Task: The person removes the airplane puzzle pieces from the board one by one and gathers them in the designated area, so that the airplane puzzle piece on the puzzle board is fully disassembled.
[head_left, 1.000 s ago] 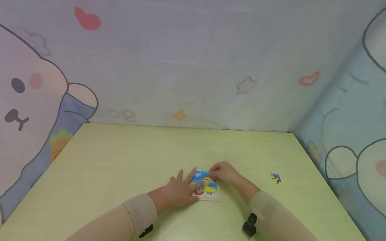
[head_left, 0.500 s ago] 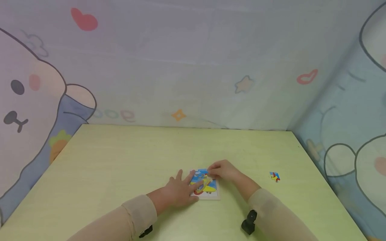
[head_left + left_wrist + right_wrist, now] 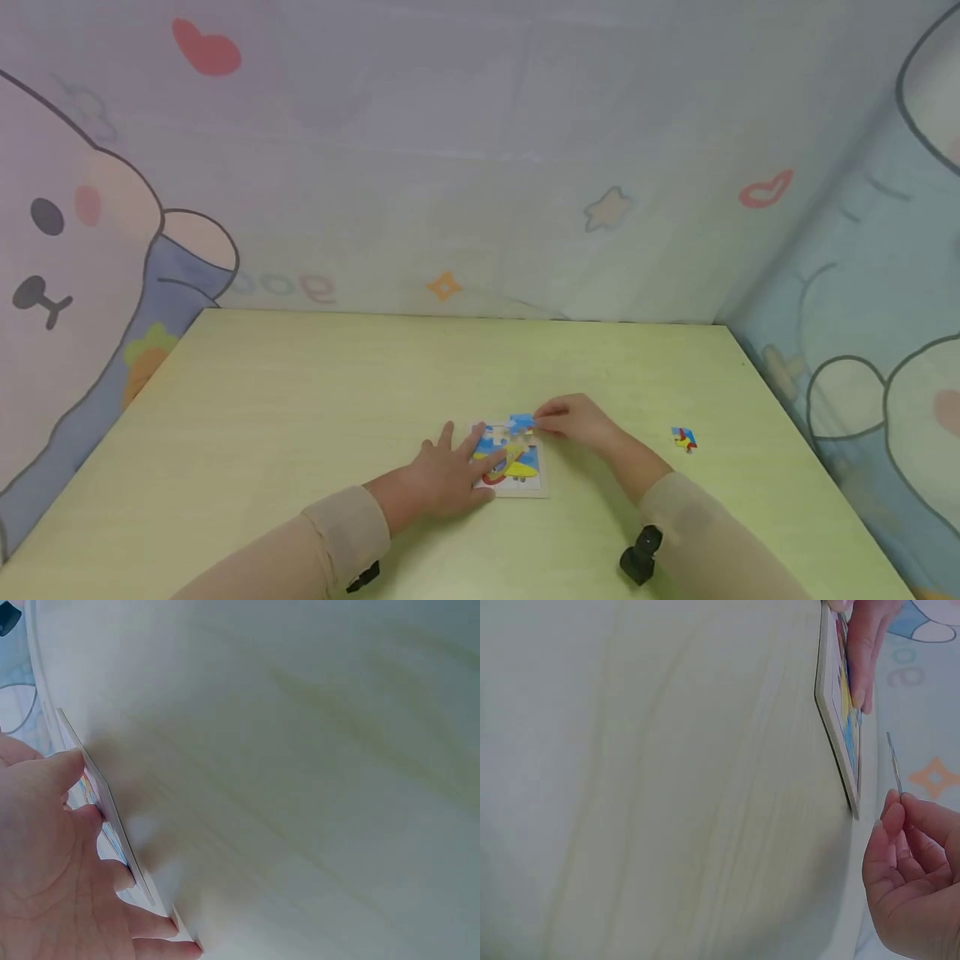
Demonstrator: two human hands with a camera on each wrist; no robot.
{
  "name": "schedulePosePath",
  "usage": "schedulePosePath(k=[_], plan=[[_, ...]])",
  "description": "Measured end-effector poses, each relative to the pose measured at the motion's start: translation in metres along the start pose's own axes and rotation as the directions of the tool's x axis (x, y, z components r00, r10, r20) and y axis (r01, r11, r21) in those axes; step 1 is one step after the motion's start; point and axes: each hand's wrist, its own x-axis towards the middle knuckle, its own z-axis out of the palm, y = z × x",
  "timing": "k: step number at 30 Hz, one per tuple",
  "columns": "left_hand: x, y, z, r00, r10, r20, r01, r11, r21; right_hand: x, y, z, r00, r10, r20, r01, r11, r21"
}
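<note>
A small square puzzle board [image 3: 528, 492] with a yellow and blue picture lies on the table. My left hand [image 3: 450, 477] rests with spread fingers over its left side; in the left wrist view the fingers [image 3: 90, 817] lie along its edge. Between thumb and fingertips my right hand [image 3: 581, 421] pinches a blue puzzle piece [image 3: 521, 422] at the board's upper right. In the right wrist view the right hand [image 3: 915, 877] holds the thin piece [image 3: 895, 763] edge-on, raised apart from the board [image 3: 829, 712].
Another puzzle piece [image 3: 684, 439], blue, red and yellow, lies on the table [image 3: 337, 383] to the right of the right hand. A printed cloth [image 3: 480, 167] hangs behind the table and on both sides.
My right hand has moved a little to the right and up, lifting the blue piece off the board's upper part. My left hand has stayed in place.
</note>
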Motion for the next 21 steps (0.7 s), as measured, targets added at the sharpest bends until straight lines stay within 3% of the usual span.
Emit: schedulePosePath(k=[21], plan=[[0.0,0.0,0.0,1.0,0.006,0.005,-0.006,1.0,-0.005,-0.024,0.047,-0.05,1.0,-0.014,-0.017,0.014,1.0,-0.009]])
